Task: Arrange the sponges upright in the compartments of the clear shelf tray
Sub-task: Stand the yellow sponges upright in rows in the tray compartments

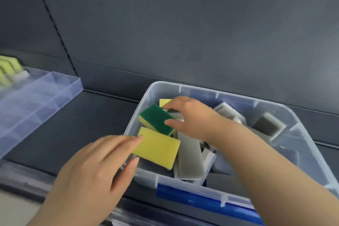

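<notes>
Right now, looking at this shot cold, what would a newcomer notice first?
The bright sponges in the clear bin at centre right, among grey sponges: the right hand grips a green-topped sponge, the left hand touches a yellow sponge at the bin's near-left corner. At far left, the clear shelf tray holds a few yellow-green sponges upright.

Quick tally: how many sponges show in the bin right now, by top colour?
Green-topped sponge: 1
Yellow sponges: 2
Grey sponges: at least 4; some overlap or are hidden
Total: at least 7
</notes>
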{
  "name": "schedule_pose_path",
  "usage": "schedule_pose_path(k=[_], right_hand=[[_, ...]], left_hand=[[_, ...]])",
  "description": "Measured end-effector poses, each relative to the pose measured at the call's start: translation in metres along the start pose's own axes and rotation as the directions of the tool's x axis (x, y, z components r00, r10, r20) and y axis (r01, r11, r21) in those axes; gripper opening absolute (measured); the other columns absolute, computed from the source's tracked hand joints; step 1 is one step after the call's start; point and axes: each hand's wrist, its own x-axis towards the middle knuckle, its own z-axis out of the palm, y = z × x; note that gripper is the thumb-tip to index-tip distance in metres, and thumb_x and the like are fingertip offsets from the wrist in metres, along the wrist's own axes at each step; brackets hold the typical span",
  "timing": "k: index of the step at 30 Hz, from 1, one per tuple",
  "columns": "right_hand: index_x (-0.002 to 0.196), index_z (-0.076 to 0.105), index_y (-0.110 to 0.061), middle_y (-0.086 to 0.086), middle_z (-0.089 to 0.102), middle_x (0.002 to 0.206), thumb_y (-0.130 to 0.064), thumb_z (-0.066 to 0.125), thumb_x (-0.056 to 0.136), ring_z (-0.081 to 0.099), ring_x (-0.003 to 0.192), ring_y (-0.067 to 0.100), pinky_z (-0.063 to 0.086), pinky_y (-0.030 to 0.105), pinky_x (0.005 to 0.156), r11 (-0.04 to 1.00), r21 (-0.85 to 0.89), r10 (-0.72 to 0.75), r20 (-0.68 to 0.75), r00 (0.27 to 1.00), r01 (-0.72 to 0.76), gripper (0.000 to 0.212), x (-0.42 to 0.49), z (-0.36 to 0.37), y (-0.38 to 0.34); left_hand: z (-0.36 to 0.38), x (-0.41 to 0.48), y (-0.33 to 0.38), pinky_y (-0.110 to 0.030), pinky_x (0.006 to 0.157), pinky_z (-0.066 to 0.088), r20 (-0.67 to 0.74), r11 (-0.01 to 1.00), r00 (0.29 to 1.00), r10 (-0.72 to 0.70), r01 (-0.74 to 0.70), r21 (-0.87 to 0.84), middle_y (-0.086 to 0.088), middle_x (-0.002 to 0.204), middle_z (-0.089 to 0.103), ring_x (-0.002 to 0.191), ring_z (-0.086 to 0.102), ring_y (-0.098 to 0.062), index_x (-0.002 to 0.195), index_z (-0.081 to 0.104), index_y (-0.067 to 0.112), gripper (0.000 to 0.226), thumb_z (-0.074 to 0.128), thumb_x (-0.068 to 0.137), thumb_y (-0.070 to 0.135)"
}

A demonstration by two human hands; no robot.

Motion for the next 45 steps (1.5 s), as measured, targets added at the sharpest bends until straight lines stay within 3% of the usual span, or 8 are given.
schedule_pose_path(k=[8, 17, 23, 27, 32, 36, 42, 45], right_hand=[[0.139, 0.034, -0.032, 0.000, 0.039, 0.140, -0.051, 0.060, 0.080, 0.036, 0.127, 0.025, 0.037, 0.038, 0.102, 0.981, -0.188, -0.020, 0.182, 0.983, 0.055, 0.067, 0.053, 0.034, -0.012], [0.134, 0.037, -0.039, -0.009, 0.040, 0.124, -0.034, 0.067, 0.067, 0.047, 0.113, 0.015, 0.045, 0.033, 0.089, 0.996, 0.088, 0.017, -0.336, 0.942, 0.013, 0.074, -0.009, -0.006, -0.005], [0.129, 0.045, -0.034, -0.017, 0.038, 0.120, -0.023, 0.070, 0.073, 0.040, 0.103, -0.006, 0.033, 0.002, 0.082, 0.982, 0.181, 0.125, -0.430, 0.894, -0.051, 0.062, -0.075, -0.016, 0.016], [0.127, 0.046, -0.034, -0.018, 0.036, 0.122, -0.020, 0.070, 0.074, 0.035, 0.103, -0.015, 0.024, -0.009, 0.082, 0.973, 0.206, 0.185, -0.410, 0.893, -0.106, 0.061, -0.101, -0.006, 0.022], [0.120, 0.038, -0.053, -0.025, 0.032, 0.119, -0.016, 0.069, 0.075, 0.035, 0.109, -0.014, 0.026, -0.007, 0.082, 0.955, 0.271, 0.225, -0.384, 0.896, -0.123, 0.066, -0.114, 0.005, 0.020], [0.110, 0.040, -0.060, -0.018, 0.028, 0.118, -0.014, 0.070, 0.074, 0.039, 0.110, -0.001, 0.029, -0.005, 0.084, 0.956, 0.266, 0.221, -0.361, 0.906, -0.127, 0.065, -0.114, 0.009, 0.016], [0.097, 0.042, -0.052, -0.023, 0.023, 0.119, -0.014, 0.067, 0.073, 0.035, 0.113, -0.006, 0.027, -0.005, 0.084, 0.945, 0.307, 0.235, -0.395, 0.888, -0.113, 0.052, -0.100, 0.012, 0.010], [0.095, 0.043, -0.045, -0.015, 0.028, 0.118, -0.014, 0.067, 0.073, 0.032, 0.113, -0.007, 0.032, 0.004, 0.085, 0.943, 0.321, 0.229, -0.436, 0.870, -0.087, 0.045, -0.086, 0.013, 0.005]], left_hand=[[-0.014, -0.003, 0.011, -0.022, 0.066, 0.047, 0.019, 0.991, 0.995, -0.093, 0.091, 0.102, 0.013, 0.101, 0.063, 0.087, 0.056, -0.006, 0.116, 0.065, 0.022, 0.039, 0.041, 0.089, 0.037], [0.010, 0.060, 0.002, -0.027, 0.063, 0.054, 0.263, 0.967, 0.954, 0.145, -0.193, 0.169, 0.015, 0.098, 0.066, 0.084, 0.064, -0.009, 0.112, 0.065, 0.028, 0.045, 0.039, 0.081, 0.046], [0.027, 0.097, 0.020, -0.033, 0.097, 0.038, 0.656, 0.905, 0.707, 0.265, -0.417, 0.084, 0.012, 0.132, 0.048, 0.120, 0.043, -0.012, 0.137, 0.040, 0.036, 0.052, 0.048, 0.089, 0.053], [0.036, 0.108, 0.017, -0.040, 0.087, 0.049, 0.823, 0.902, 0.517, 0.235, -0.432, 0.014, 0.005, 0.116, 0.062, 0.106, 0.058, -0.019, 0.124, 0.055, 0.028, 0.043, 0.062, 0.085, 0.045], [0.041, 0.113, 0.006, -0.040, 0.082, 0.053, 0.902, 0.944, 0.424, 0.078, -0.323, 0.070, 0.007, 0.107, 0.066, 0.096, 0.063, -0.019, 0.116, 0.060, 0.029, 0.042, 0.070, 0.078, 0.042], [0.020, 0.114, 0.000, -0.026, 0.066, 0.040, 0.816, 0.920, 0.538, 0.213, -0.391, 0.018, 0.020, 0.100, 0.053, 0.078, 0.050, -0.007, 0.116, 0.045, 0.035, 0.036, 0.060, 0.085, 0.044], [0.004, 0.093, -0.014, -0.024, 0.072, 0.042, 0.532, 0.983, 0.826, 0.185, -0.144, -0.117, 0.028, 0.119, 0.026, 0.085, 0.051, -0.008, 0.127, 0.004, 0.061, 0.062, 0.050, 0.090, 0.040], [0.009, 0.076, -0.021, -0.023, 0.069, 0.044, 0.411, 0.973, 0.905, 0.111, -0.016, -0.229, 0.026, 0.111, 0.023, 0.083, 0.048, -0.005, 0.124, 0.018, 0.063, 0.056, 0.053, 0.089, 0.036]])
